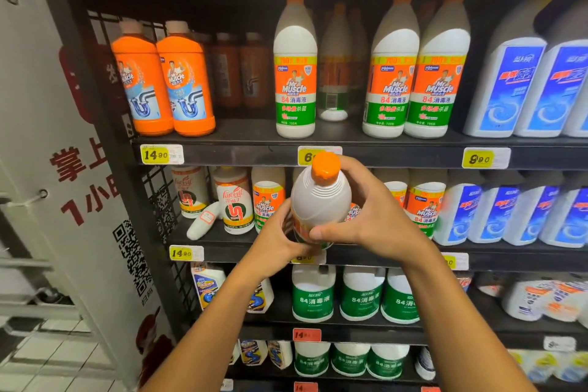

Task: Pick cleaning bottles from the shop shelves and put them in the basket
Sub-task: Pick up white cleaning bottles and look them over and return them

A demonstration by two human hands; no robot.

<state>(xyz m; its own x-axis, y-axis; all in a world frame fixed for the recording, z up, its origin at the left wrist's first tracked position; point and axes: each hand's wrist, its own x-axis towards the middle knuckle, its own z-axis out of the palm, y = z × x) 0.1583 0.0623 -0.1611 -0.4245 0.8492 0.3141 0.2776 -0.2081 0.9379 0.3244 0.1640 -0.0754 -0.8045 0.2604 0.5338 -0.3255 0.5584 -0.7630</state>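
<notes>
The white bottle (319,200) with the orange cap is up in front of the shelves, tipped so its cap leans toward the camera, held between both hands in mid-air at the level of the second shelf down. The right hand (372,216) wraps it from the right, thumb across the front of the body and fingers curled round the far side by the neck. The left hand (276,242) grips it lower down from the left, fingers curved round the label end. So that is a firm two-handed grasp on the one bottle.

Behind it, the black shelf unit (350,156) is stocked. On the shelf above stand matching white bottles with orange caps (416,64) and, to their left, two orange drain-cleaner bottles (162,79). Blue-labelled white bottles (521,86) fill the right side. Yellow price tags (161,154) sit along the shelf edges. Lower down, green-labelled white jugs (361,294) stand in a row. One small white bottle (203,223) lies on its side on the second shelf, left of the hands.
</notes>
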